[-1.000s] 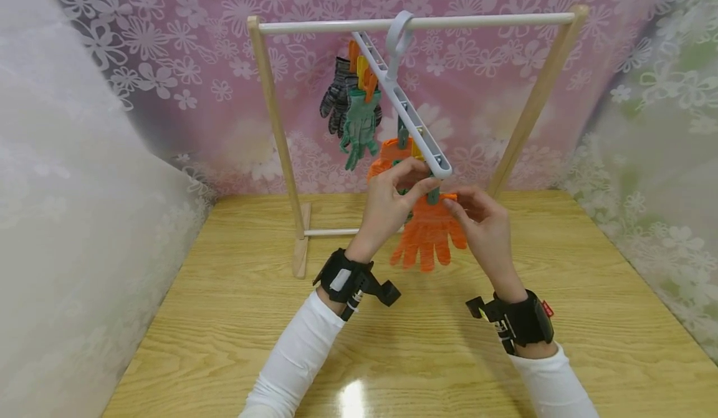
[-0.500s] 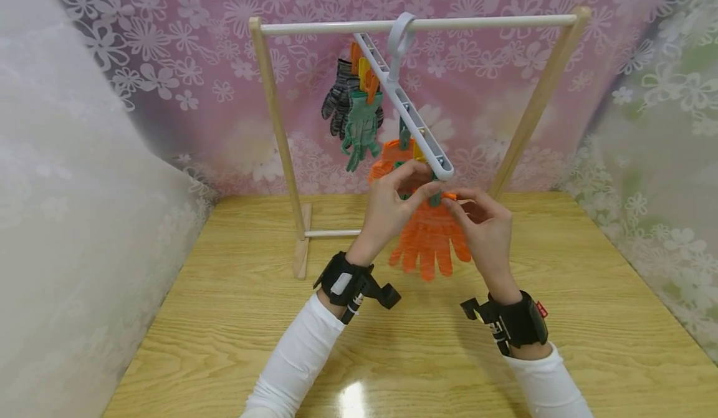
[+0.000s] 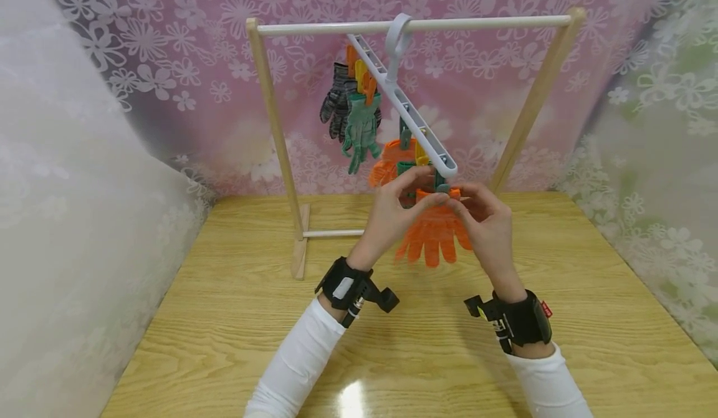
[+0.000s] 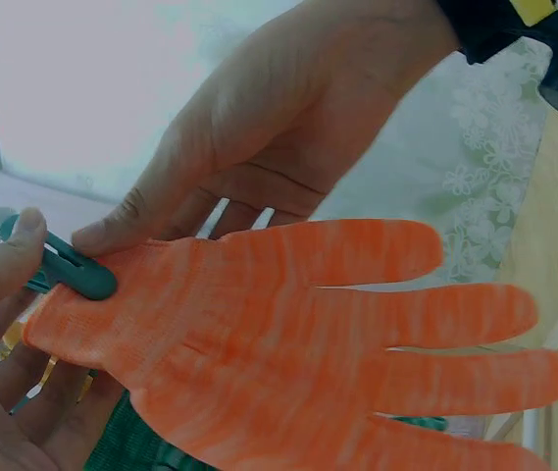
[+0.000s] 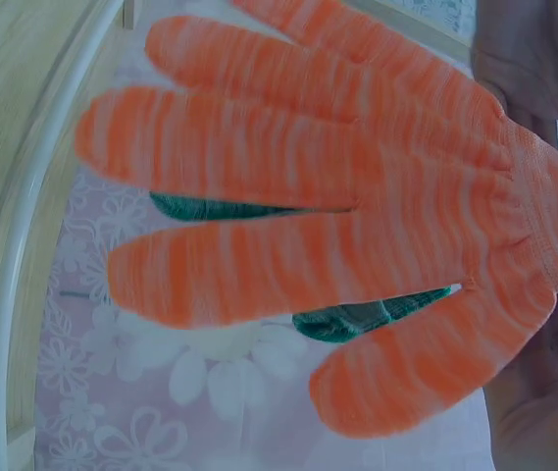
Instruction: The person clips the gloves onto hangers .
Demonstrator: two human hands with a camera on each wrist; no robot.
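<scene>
An orange knit glove (image 3: 432, 237) hangs fingers down at the near end of a grey clip hanger (image 3: 391, 80). A dark green clip (image 4: 87, 277) lies over its cuff. My left hand (image 3: 389, 212) pinches this clip, its thumb on the clip's side in the left wrist view. My right hand (image 3: 487, 215) pinches the cuff's right edge, thumb in front and other fingers behind. The two thumb tips come close together just below the clip. Behind hang another orange glove (image 3: 387, 164) and a green glove (image 5: 332, 324), partly hidden.
The hanger hooks over the white rod (image 3: 488, 23) of a wooden stand (image 3: 275, 119). On its far end, orange and yellow clips hold a light green glove (image 3: 361, 125) and a grey-black glove (image 3: 335, 103). Below is a wood-grain table (image 3: 415, 362).
The near orange glove has risen slightly and its cuff now sits under the clip. My left thumb has shifted right to meet the right thumb, and the hanger's near end has swung slightly right.
</scene>
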